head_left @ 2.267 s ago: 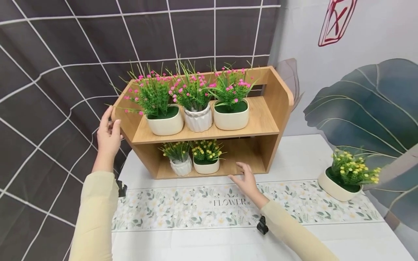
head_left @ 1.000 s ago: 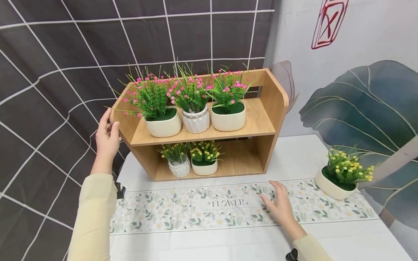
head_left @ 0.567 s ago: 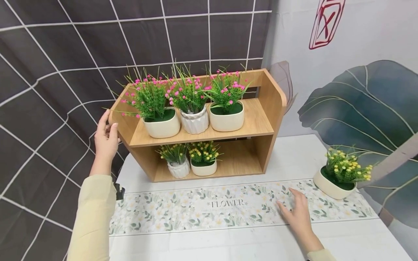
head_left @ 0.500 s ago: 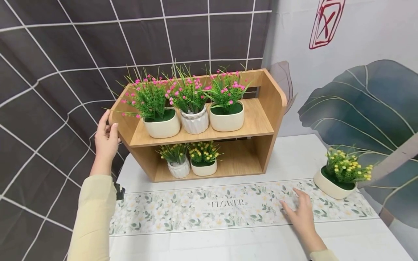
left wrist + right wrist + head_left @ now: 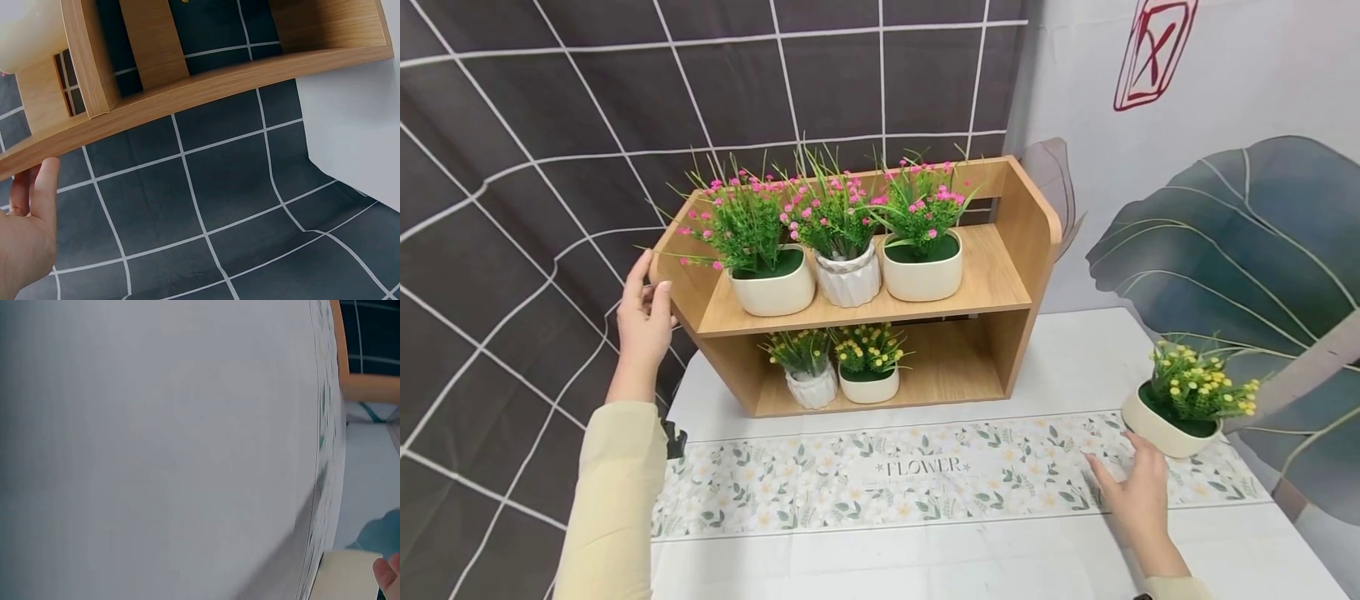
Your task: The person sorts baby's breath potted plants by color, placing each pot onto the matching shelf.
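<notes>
My left hand [image 5: 645, 321] rests its fingertips on the outer edge of the left side panel of a two-tier wooden shelf [image 5: 1037, 250]; in the left wrist view, straight fingers [image 5: 44, 194] meet the panel's edge. At the right of the table my right hand [image 5: 1138, 492] has its thumb and fingers spread, holding nothing. Its fingertips come right up to a cream oval pot of artificial yellow flowers [image 5: 1168, 429]. That pot [image 5: 345, 575] also shows at the bottom of the right wrist view, beside part of the hand [image 5: 389, 575].
Three pots of pink flowers [image 5: 847, 279] line the upper tier. On the lower tier stand a white ribbed pot [image 5: 812, 388] and a cream pot [image 5: 871, 387], both with yellow flowers. A floral strip [image 5: 820, 483] crosses the white table [image 5: 865, 567]. Dark grid cloth [image 5: 550, 108] hangs behind.
My right hand has moved from the shelf's lower tier rightward across the table to the cream pot of yellow flowers. The left hand stays at the shelf's side; the view shifts slightly.
</notes>
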A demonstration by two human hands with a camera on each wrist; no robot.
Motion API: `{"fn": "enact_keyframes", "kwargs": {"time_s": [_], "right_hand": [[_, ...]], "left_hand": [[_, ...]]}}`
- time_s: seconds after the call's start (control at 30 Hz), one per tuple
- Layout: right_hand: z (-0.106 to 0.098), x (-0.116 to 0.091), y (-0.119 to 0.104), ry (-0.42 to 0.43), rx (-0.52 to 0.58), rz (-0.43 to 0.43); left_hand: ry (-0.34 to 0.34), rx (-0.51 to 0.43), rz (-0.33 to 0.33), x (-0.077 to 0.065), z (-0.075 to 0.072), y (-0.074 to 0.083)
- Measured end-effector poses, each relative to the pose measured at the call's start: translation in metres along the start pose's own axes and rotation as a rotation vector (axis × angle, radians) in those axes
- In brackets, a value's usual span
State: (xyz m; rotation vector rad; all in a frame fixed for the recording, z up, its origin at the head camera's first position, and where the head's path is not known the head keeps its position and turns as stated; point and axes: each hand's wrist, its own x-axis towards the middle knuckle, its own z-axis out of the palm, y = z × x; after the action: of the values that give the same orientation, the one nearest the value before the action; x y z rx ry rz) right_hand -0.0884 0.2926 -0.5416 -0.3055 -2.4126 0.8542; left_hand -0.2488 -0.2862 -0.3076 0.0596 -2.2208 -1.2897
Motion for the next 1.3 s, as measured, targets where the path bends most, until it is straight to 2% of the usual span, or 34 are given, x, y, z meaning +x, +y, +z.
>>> {"fn": "enact_keyframes", "kwargs": {"time_s": [0.13, 0.47, 0.77, 0.9, 1.03, 1.3], "right_hand": [[-0.004, 0.005, 0.008, 0.043, -0.024, 0.015], [-0.017, 0.019, 0.022, 0.087, -0.073, 0.191], [-0.022, 0.029, 0.04, 0.141, -0.086, 0.228], [-0.025, 0.035, 0.048, 0.181, -0.037, 0.213], [-0.03, 0.041, 0.055, 0.154, 0.017, 0.281], [-0.037, 0.054, 0.071, 0.005, 0.059, 0.431]], "left_hand": [[0.0, 0.004, 0.008, 0.0, -0.001, -0.001], [0.007, 0.001, 0.012, 0.0, -0.001, 0.0], [0.008, -0.001, 0.016, 0.0, 0.0, 0.0], [0.008, -0.001, 0.005, -0.001, -0.001, 0.001], [0.005, -0.002, 0.007, -0.001, 0.0, 0.002], [0.008, 0.002, 0.001, -0.002, 0.0, 0.003]]}}
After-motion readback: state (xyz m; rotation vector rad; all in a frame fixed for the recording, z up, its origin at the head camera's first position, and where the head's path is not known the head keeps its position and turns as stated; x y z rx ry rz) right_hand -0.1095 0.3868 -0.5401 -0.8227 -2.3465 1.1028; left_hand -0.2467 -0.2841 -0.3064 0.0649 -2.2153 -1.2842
